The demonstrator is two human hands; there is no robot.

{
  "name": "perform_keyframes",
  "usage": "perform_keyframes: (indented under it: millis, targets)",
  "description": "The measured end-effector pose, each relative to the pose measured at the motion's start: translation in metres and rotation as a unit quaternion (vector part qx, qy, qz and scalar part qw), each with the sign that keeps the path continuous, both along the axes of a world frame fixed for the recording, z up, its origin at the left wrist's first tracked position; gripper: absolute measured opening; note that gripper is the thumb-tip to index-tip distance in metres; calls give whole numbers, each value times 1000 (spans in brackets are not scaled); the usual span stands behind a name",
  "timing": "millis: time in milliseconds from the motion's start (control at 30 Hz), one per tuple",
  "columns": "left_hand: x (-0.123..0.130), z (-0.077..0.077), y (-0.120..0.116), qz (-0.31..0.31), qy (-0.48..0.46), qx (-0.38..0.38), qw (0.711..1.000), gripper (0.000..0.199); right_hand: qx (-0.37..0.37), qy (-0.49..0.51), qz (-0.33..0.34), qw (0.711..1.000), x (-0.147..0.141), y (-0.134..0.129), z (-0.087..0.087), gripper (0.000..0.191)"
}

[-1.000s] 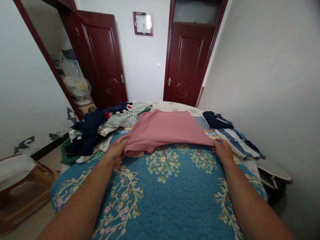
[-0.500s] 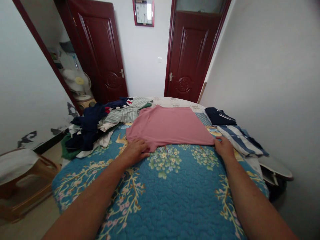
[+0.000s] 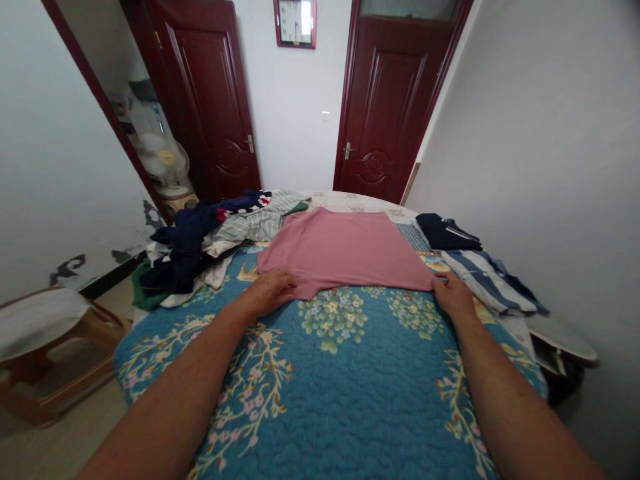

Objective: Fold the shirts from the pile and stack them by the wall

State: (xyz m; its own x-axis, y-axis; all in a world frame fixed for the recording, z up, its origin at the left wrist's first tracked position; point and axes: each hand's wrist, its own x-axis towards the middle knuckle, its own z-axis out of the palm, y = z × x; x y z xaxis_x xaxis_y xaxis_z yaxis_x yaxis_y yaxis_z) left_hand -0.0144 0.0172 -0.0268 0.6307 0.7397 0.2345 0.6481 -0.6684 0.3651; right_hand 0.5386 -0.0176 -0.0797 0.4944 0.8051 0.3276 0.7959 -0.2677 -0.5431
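Note:
A pink T-shirt (image 3: 350,250) lies spread out, turned sideways, on the blue floral quilted cover (image 3: 350,400). Its sleeve end is at the left and its hem at the right. My left hand (image 3: 270,292) is closed on the edge of the near sleeve, with the fingertips partly hidden against the cloth. At the near right corner of the hem, my right hand (image 3: 454,293) pinches the fabric between thumb and fingers.
A loose heap of clothes (image 3: 187,243) sits on the left of the table. Folded dark clothing (image 3: 445,231) and a folded blue-and-white striped garment (image 3: 487,277) rest at the right. A plastic stool (image 3: 60,340) stands on the floor at left, a round-topped stool (image 3: 567,340) at right.
My left hand has closed a little more on the sleeve, which lies flatter. My right hand stays at the hem corner. The whole view has shifted slightly.

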Motion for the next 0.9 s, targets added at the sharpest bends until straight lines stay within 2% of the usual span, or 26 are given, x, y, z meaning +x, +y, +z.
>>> perform_keyframes:
  millis: [100,167,333,400,467,533,667,733,800,900]
  targets:
    - [-1,0,5,78,17,-2,997,16,-5,-3,1,1000,0,0,1,51]
    - [1,0,14,146,-26,-27,989,20,-8,-5,-3,1000,-1,1,2,50]
    - [4,-4,33,306,-183,-47,933,30,3,-12,-5,1000,0,2,1,51]
    - [2,-8,35,342,-211,-44,915,38,6,-14,0,1000,1,3,1,49]
    - [-1,-12,36,343,-221,-41,912,43,3,-8,6,1000,2,3,1,46]
    - [-4,-15,35,315,-220,-42,922,44,-4,7,11,1000,2,3,3,44]
    - [-11,-17,29,197,-156,-36,967,51,-37,41,36,998,4,2,7,39]
    - [-12,-16,24,157,-103,-19,982,54,-52,55,54,996,5,1,9,40]
    - [-13,-13,19,155,-75,1,985,49,-61,70,68,993,7,0,10,46]
    - [-14,-5,14,193,-104,25,975,40,-48,66,91,992,7,-3,12,57]
